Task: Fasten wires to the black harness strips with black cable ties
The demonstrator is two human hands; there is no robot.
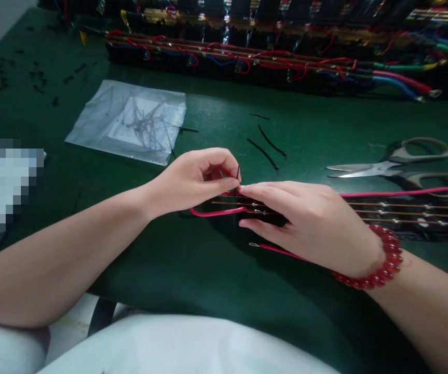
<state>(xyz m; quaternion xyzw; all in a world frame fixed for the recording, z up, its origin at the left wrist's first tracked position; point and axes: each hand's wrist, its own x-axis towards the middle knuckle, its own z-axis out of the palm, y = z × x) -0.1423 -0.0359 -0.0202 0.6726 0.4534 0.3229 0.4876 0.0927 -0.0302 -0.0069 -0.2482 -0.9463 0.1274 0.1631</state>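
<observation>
A dark strip with thin copper rods and solder joints, the wired assembly (406,215), lies on the green table. At its left end my left hand (206,176) pinches a short black cable tie (238,174) between thumb and forefinger. My right hand (303,218) rests over the strip, its forefinger tip meeting the left fingertips and its thumb apart below. What lies under the right palm is hidden. A pink-red wire (216,212) loops out at the left end. Below the right thumb lies a red wire with a ring terminal (254,244).
Scissors (383,169) lie to the right. Loose black ties (262,153) are beyond my hands, and a clear plastic bag of ties (141,124) is at upper left. Long wired assemblies (227,57) span the back. Black scraps (37,78) dot the far left.
</observation>
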